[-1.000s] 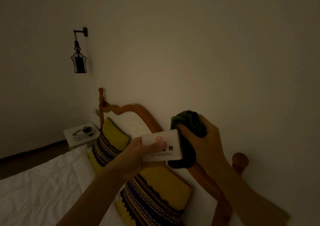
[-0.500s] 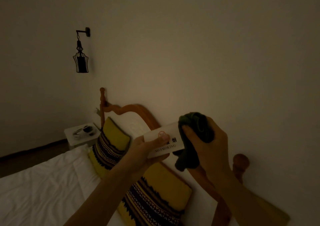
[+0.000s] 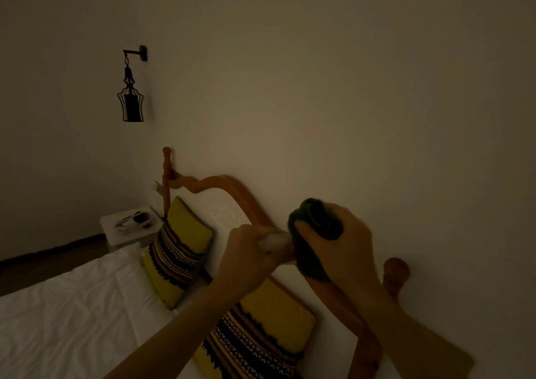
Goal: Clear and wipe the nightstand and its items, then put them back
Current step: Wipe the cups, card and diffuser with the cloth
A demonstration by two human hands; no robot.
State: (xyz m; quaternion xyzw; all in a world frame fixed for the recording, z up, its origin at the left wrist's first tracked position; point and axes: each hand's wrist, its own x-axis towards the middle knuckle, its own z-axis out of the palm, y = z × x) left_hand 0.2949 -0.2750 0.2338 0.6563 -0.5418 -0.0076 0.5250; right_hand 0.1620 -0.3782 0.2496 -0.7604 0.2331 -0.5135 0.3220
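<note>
My left hand (image 3: 249,251) grips a white no-smoking sign card (image 3: 274,241), now tilted so that only a blurred white edge shows between my hands. My right hand (image 3: 342,251) holds a bunched dark green cloth (image 3: 316,228) pressed against the card's right end. Both hands are raised in front of the wooden headboard (image 3: 232,184). A white nightstand (image 3: 116,235) stands far off at the left of the bed, with a dark object and a tray-like item (image 3: 136,219) on top.
Two yellow patterned pillows (image 3: 179,248) lean on the headboard over the white bedding (image 3: 66,306). A dark lantern lamp (image 3: 130,103) hangs on the wall above the nightstand. A round bedpost knob (image 3: 396,271) sits right of my right hand.
The card has turned in my left hand, so its printed face is no longer visible. The cloth hand has shifted slightly along the card's right end.
</note>
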